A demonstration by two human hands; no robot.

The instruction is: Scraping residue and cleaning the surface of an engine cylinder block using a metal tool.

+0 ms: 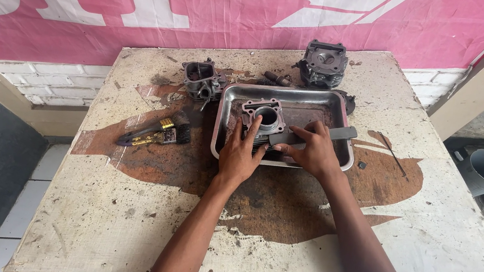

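Centrally, left hand [240, 155] on cylinder block [263, 117], right hand [314, 151] gripping scraper [317, 136], tray [289, 95].

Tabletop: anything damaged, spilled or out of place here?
The tabletop is badly worn: its pale coating has peeled off around the metal tray, baring a large brown patch. A grey flat tool pokes out over the tray's right rim. Nothing looks spilled.

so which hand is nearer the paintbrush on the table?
Left. The left hand rests on the metal tray's near-left edge, right of the paintbrush; the right hand is further right, holding a flat metal scraper.
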